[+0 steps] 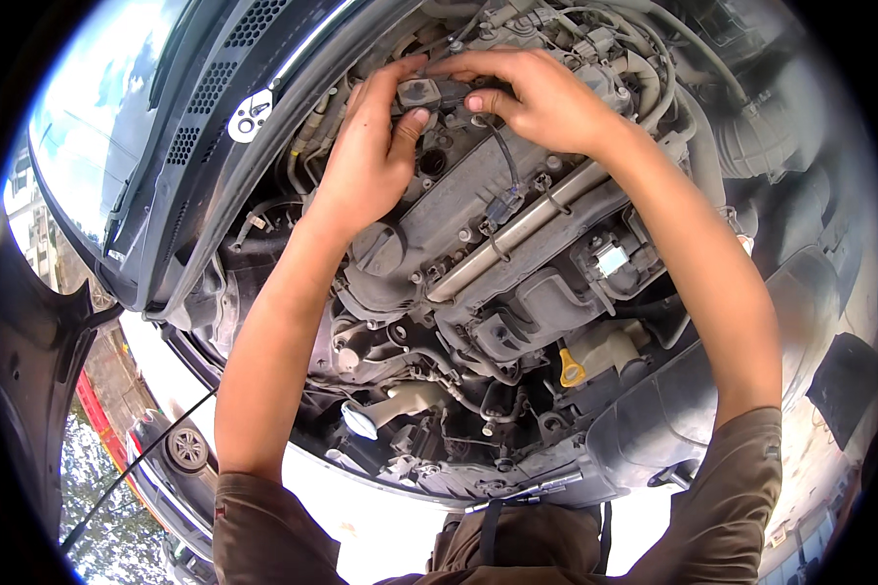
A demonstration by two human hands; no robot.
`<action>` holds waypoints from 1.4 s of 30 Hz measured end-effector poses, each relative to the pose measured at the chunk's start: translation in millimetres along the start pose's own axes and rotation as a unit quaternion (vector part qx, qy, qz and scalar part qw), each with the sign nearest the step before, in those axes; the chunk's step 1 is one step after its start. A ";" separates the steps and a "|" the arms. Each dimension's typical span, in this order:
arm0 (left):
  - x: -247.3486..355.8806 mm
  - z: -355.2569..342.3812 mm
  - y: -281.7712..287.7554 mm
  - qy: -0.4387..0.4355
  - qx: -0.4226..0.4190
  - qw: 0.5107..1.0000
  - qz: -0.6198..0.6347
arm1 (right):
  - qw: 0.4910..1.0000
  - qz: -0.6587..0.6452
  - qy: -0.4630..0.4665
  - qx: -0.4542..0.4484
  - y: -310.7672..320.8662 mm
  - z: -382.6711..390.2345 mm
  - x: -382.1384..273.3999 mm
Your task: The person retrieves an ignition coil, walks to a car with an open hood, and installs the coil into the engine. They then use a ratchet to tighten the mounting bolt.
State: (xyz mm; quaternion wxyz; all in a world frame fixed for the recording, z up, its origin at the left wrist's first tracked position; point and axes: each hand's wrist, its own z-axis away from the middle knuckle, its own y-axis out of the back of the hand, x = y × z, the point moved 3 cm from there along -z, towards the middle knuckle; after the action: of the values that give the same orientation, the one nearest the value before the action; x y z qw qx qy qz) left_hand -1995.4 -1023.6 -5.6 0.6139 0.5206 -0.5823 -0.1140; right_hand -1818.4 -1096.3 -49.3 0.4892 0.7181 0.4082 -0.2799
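Observation:
At the far side of the engine, my left hand (369, 161) and my right hand (532, 93) meet around a dark grey ignition coil (419, 94). The left thumb and fingers close about its near end. From the other side, the right thumb and forefinger pinch it by its connector end; the exact contact is partly hidden. A thin black wire runs from near the right thumb down to a dark plug connector (502, 207) on the engine cover (439, 219). Just below the left thumb, a round dark hole (431, 162) opens in the cover.
A ratchet (251, 118) lies on the cowl at left. Another metal tool (541, 487) rests along the front edge. The black oil filler cap (378, 249), a metal pipe (517, 234), a yellow dipstick handle (571, 369) and a pale reservoir cap (359, 419) stand nearer me.

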 end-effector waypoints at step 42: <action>25.2 46.0 -9.2 0.023 -0.006 0.994 -0.104 | 0.867 0.217 -0.447 0.024 122.8 443.4 -276.8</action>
State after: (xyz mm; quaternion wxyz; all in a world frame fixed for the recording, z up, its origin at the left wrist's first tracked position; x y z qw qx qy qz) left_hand -2022.0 -1069.7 -7.8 0.6150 0.5770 -0.5102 -0.1692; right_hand -1855.2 -1618.7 69.1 0.6504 0.5983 -0.0274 -0.4672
